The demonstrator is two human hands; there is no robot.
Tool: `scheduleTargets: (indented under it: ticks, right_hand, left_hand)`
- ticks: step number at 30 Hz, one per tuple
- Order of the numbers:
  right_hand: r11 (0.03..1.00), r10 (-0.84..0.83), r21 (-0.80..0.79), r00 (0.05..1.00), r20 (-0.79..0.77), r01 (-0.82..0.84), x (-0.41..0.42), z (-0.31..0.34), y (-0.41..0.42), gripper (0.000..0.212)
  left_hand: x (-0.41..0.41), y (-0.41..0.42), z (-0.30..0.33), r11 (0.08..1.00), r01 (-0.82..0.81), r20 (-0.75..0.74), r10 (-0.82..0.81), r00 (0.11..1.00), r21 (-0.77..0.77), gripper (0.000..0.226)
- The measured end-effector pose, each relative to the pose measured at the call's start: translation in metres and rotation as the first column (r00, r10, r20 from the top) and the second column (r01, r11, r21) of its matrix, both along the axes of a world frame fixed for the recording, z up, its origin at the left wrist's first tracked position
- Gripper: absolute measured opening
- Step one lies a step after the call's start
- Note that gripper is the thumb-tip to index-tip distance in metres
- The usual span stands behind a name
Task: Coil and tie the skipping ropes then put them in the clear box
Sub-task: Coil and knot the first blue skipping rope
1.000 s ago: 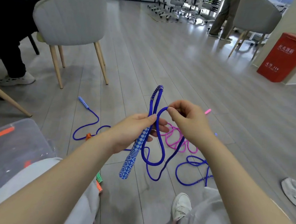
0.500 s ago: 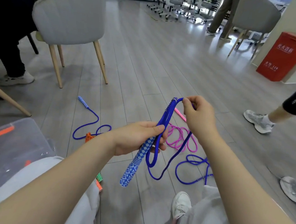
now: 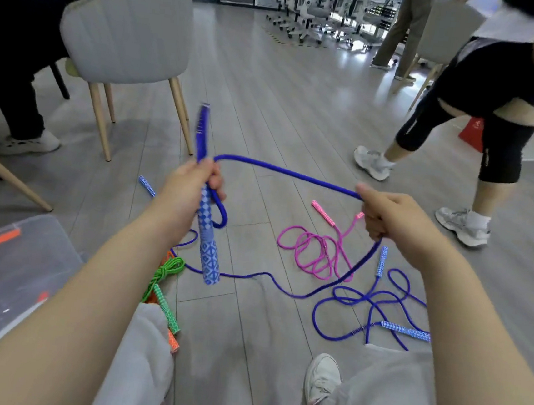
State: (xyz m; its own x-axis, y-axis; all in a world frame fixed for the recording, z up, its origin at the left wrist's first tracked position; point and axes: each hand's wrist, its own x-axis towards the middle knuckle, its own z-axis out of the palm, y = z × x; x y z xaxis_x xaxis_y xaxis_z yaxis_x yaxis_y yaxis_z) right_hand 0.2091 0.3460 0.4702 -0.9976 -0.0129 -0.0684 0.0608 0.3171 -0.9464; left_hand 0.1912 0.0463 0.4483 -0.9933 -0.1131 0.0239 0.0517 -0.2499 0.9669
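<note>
left hand (image 3: 188, 191) gripping blue handle (image 3: 207, 245) mid-frame | right hand (image 3: 391, 217) pinching blue rope (image 3: 281, 171) | clear box (image 3: 7, 275) lower left

Light grey trousers (image 3: 384, 396), white sneaker (image 3: 322, 376)

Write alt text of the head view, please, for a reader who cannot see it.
Left hand grips a blue rope handle upright while the right hand pulls its blue cord sideways. Pink rope, another blue rope and a green rope lie on the floor; clear box at left.
</note>
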Motion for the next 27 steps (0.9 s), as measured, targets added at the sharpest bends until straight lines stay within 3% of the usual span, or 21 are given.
scheduleTargets:
  ticks: [4,7,9,14,20,24,27]
  right_hand:
    - [0.966,-0.164,-0.201,0.986,0.007,0.162,-0.009,0.002,0.017,0.038]
    - [0.912,-0.165,-0.376,0.986,0.034,0.166,-0.011,0.001,-0.001,0.023]
    - [0.917,-0.095,-0.388,0.996,0.001,0.088,-0.007,-0.002,-0.024,0.014]
    - [0.974,0.16,-0.141,0.98,-0.122,-0.177,0.015,-0.018,-0.078,0.024]
    - [0.923,0.348,0.209,0.933,-0.096,-0.323,0.024,-0.028,-0.1,0.024]
    - [0.9,0.339,0.317,0.938,-0.075,-0.3,0.022,-0.032,-0.099,0.022]
    - [0.875,0.367,0.35,0.93,-0.03,-0.334,0.022,-0.034,-0.097,0.022]
  left_hand:
    - [-0.011,-0.027,0.001,0.943,-0.253,0.017,0.255,0.967,0.216,0.031]
    - [-0.009,-0.018,-0.003,0.956,-0.23,0.102,0.214,0.971,0.183,0.029]
    - [-0.007,-0.003,-0.009,0.981,-0.152,0.172,0.129,0.977,0.123,0.027]
    - [0.006,0.025,-0.019,0.992,0.12,0.233,-0.125,0.964,0.036,0.029]
    - [0.019,0.035,-0.024,0.921,0.38,0.177,-0.361,0.916,-0.087,0.03]
    - [0.019,0.033,-0.022,0.92,0.391,0.152,-0.382,0.912,-0.036,0.035]
    - [0.017,0.034,-0.019,0.954,0.27,0.129,-0.254,0.959,-0.127,0.024]
